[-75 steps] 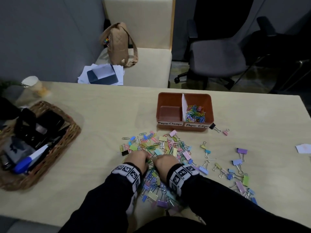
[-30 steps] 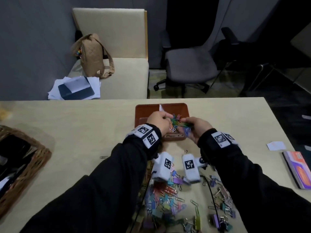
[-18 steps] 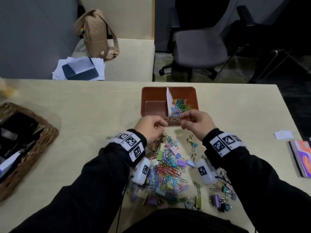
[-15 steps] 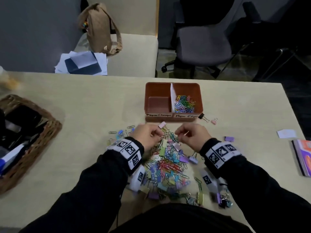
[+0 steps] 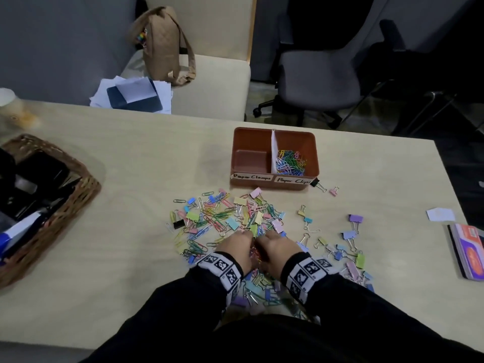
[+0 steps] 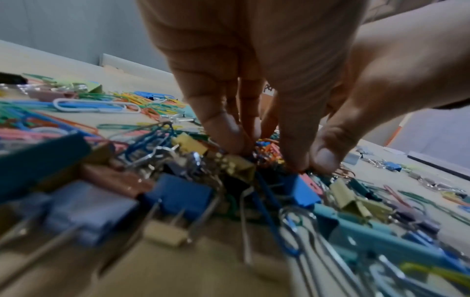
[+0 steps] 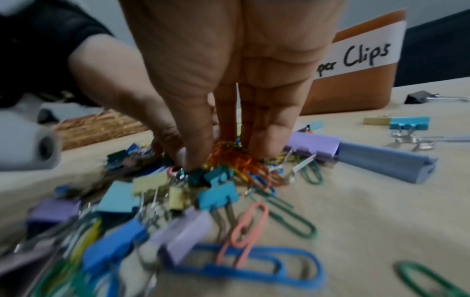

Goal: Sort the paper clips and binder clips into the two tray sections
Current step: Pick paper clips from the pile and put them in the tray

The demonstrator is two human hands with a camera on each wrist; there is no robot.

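The brown tray stands mid-table. Its left section, labelled Paper Clamps, holds nothing; its right section holds coloured paper clips. A mixed pile of paper clips and binder clips lies between the tray and me. My left hand and right hand are side by side, down in the near part of the pile. The left hand pinches into a bunch of small orange paper clips. Thumb and fingers of the right hand close round the same orange bunch.
A wicker basket of stationery sits at the left. A black binder clip and a pink one lie by the tray's right corner. More binder clips are scattered right. A notebook and a paper slip lie far right.
A second ago both hands held a bunch of paper clips over the tray's right section. They have since let it go, come back toward me and gone down into the pile.
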